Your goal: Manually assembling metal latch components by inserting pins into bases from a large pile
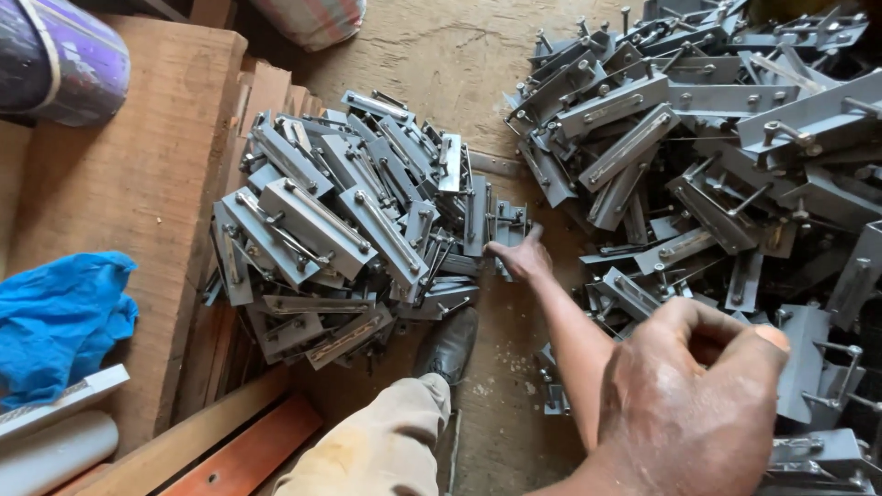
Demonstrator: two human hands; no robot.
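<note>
My left hand [520, 257] reaches out to the right edge of a stacked pile of grey metal brackets [340, 230] on the floor. Its fingers are apart and touch the upright pieces there; I see nothing gripped in it. My right hand [689, 404] is raised close to the camera, with its fingers curled shut and the thumb pressed against them. Nothing shows inside it. Below and behind that hand lies a larger, loose heap of the same grey brackets with bolts [717, 165].
My trouser leg [377, 450] and black shoe [450, 344] stand by the stacked pile. Wooden boards [138, 174] lie at the left with a blue cloth [60, 317] on them. A purple container [60, 60] sits top left. Bare dusty floor [441, 55] separates the piles.
</note>
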